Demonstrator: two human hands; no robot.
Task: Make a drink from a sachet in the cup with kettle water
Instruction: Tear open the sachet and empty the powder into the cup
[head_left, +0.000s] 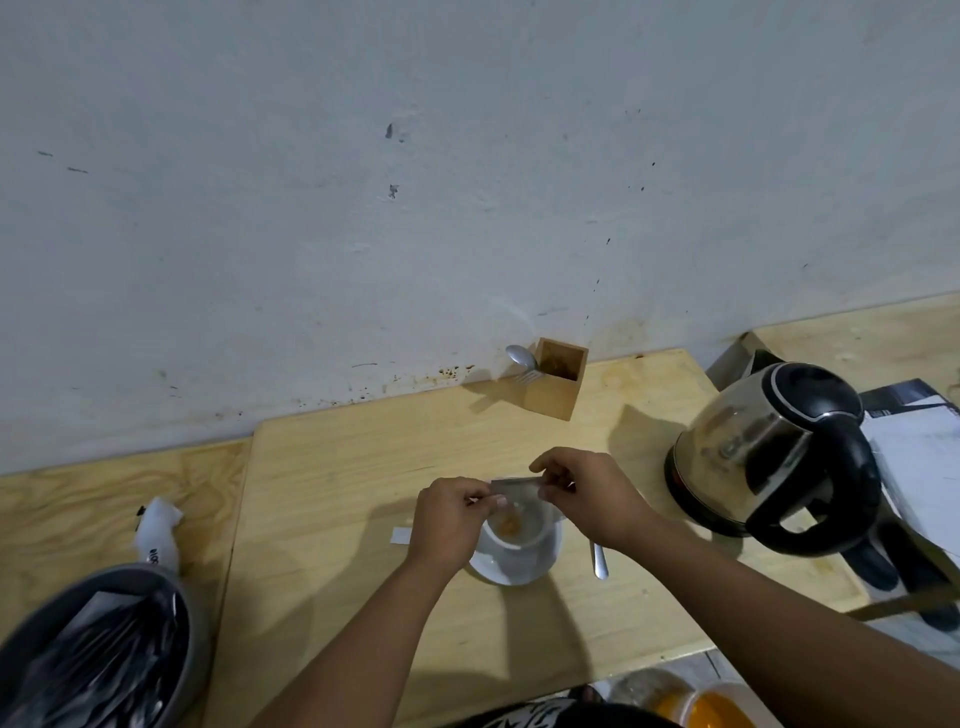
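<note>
Grey round bin (192, 644) lined with a black plastic bag is seen nearest, at the lower left, with a crumpled white wrapper (158, 530) just behind it. Pale plywood table (332, 467) carries the rest. White round saucer (519, 569) bears a white cup (524, 535), in which orange-brown powder (509, 526) is seen at the bottom. Metal teaspoon (599, 561) lies on the table just right of the saucer. Small silvery sachet (514, 486) is held directly above the cup, pinched at its left end by the left hand (449, 519) and at its right end by the right hand (587, 499); on both, fingers are closed narrowly on the foil. Small white torn strip (400, 535) lies on the table beside the left hand. Stainless-steel electric kettle (763, 452) with black lid and handle stands well to the right. Square wooden holder (556, 387), with a metal spoon (521, 357) and fork (527, 375) leaning out, stands farthest back against the scuffed white wall (363, 208).
</note>
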